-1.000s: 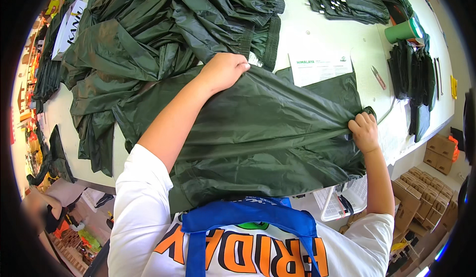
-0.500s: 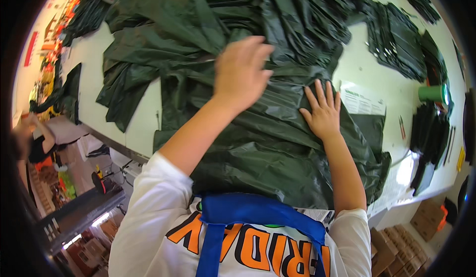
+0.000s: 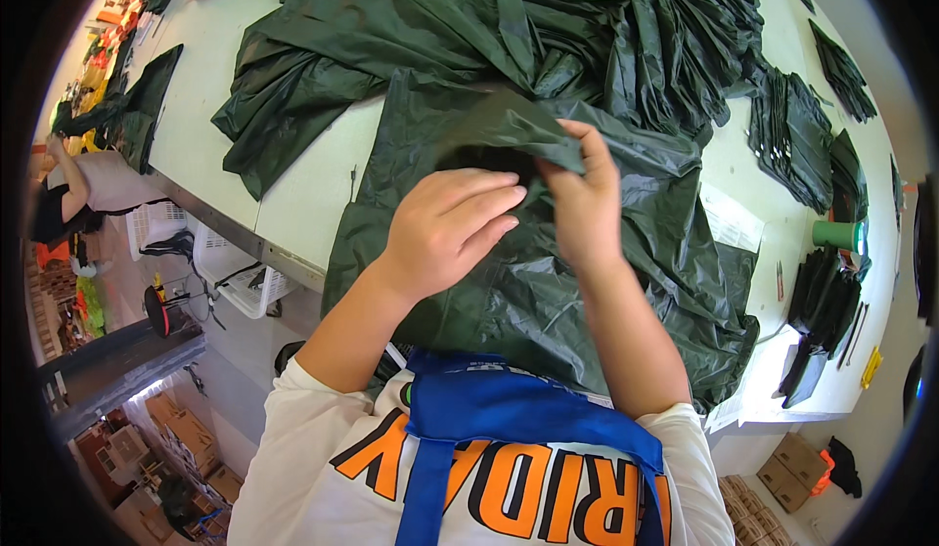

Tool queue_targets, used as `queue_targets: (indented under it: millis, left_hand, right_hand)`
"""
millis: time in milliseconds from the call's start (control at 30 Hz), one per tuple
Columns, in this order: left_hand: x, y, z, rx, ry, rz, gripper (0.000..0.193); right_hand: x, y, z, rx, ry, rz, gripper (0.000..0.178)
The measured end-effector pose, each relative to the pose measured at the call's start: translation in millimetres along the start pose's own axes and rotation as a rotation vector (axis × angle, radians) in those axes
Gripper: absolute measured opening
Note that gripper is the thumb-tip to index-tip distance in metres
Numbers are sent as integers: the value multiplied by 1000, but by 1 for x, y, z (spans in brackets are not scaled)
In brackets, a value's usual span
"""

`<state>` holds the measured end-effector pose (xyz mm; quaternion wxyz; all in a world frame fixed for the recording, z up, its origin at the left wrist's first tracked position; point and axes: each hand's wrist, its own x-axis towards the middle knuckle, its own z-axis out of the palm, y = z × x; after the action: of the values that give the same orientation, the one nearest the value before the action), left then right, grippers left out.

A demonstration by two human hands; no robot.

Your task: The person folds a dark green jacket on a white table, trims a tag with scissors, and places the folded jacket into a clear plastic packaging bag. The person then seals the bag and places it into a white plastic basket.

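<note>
A dark green, shiny fabric garment [image 3: 509, 302] lies creased across the table directly before me. My right hand [image 3: 587, 194] pinches a raised edge of its cloth between thumb and fingers, and that flap lifts off the layer below. Close by on the left, my left hand [image 3: 455, 228] hovers over the garment beside the dark fold under the flap. Its fingers are slightly bent and point right, with nothing visible in them. Beyond both hands, a large heap of the same green cloth [image 3: 440, 33] is bunched on the table.
Folded dark pieces [image 3: 792, 135] lie at the right, near a green cylinder [image 3: 838, 236], a black stack [image 3: 820, 297] and printed paper [image 3: 729, 221]. White plastic baskets [image 3: 240, 277] stand below the table's left edge [image 3: 245, 240]. Another person [image 3: 73, 189] is at the far left.
My right hand has left its flat rest on the cloth, moved left and lifted an edge. My left hand has come down nearer to me. The view has shifted a little.
</note>
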<state>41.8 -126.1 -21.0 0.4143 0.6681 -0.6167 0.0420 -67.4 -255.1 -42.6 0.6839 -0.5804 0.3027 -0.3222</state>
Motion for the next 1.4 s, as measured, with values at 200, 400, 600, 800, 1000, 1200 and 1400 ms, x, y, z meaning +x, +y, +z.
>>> queue_targets:
  millis: [200,400,600,800,1000,1200,1400]
  left_hand:
    - [-9,-1,-16,-217,230,-339,56]
    - [27,16,-21,-109,189,25,9]
    - [41,47,-28,-619,-82,-492,13]
    - [47,51,-21,-639,-21,-485,14]
    - [34,40,-5,-240,103,-362,21]
    - [-12,-43,16,-700,124,-1029,23]
    - [-8,-137,18,-486,-324,-1319,38]
  right_hand:
    - [-13,-36,-10,383,2,272,26]
    - [-41,-55,-10,-67,-14,-13,42]
    - [-58,-79,-45,55,-174,-28,26]
    - [-55,-87,-70,535,-273,187,28]
    - [-41,-54,-48,-232,230,-357,16]
    - [-3,-9,-71,-621,23,-400,31]
    - [57,66,-199,-1368,224,-419,26]
